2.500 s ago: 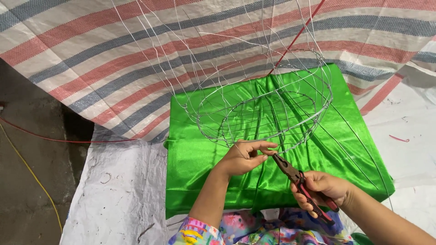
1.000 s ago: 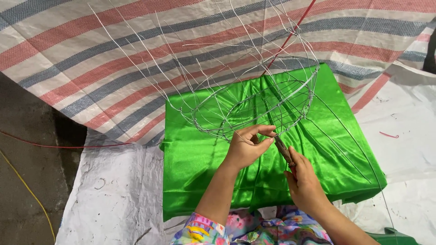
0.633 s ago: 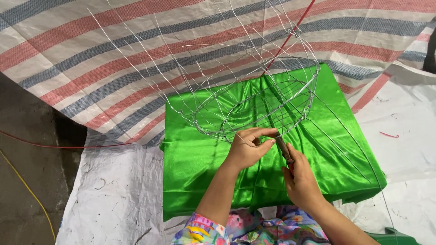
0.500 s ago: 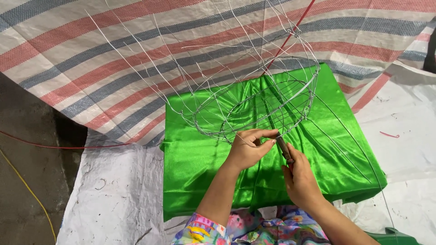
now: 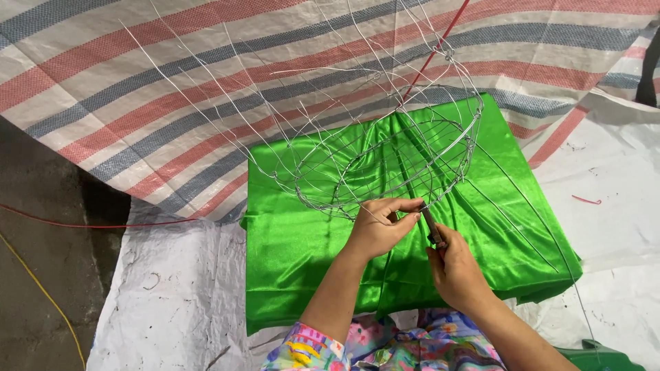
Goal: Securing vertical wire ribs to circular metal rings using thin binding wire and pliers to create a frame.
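A round wire frame [image 5: 385,161] of thin silver rings and spokes tilts up over a folded sheet of bright green satin cloth [image 5: 295,254]. My left hand [image 5: 379,227] pinches the frame's near rim between thumb and fingers. Just to its right, my right hand [image 5: 457,271] grips a pair of pliers [image 5: 432,230], whose jaws meet the rim at the spot the left hand holds. Long loose wire ends fan out from the frame toward the upper left.
A red, blue and white striped tarpaulin [image 5: 137,82] lies behind the cloth, and a white woven sheet [image 5: 172,288] covers the ground beneath. Bare concrete with a red cord [image 5: 82,225] and a yellow cord [image 5: 41,292] lies at the left. A green object [image 5: 598,354] shows at the bottom right.
The frame has tipped up toward the right. My right hand slid up the pliers and brought their jaws onto the rim beside my left hand.
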